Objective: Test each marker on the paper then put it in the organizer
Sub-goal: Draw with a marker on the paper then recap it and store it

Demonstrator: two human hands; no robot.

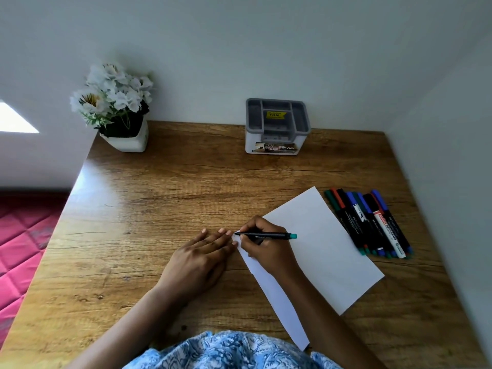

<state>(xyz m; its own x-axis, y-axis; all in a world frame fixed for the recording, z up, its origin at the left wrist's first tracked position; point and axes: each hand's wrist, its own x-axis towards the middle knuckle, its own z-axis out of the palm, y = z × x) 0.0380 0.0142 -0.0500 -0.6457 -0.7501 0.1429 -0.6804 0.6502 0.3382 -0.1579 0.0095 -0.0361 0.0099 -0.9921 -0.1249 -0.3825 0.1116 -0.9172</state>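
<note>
Right hand [262,251] grips a black marker [266,235] with a teal end, tip down at the left corner of the white paper [327,249]. Left hand [197,262] lies flat with fingers straight, fingertips at the paper's edge. Paper lies on the desk [159,195]. Row of other markers [370,225] lies just right of the paper. Grey-white organizer [251,145] stands at the desk's back edge, well apart. Flower pot [127,139] stands back left.
</note>
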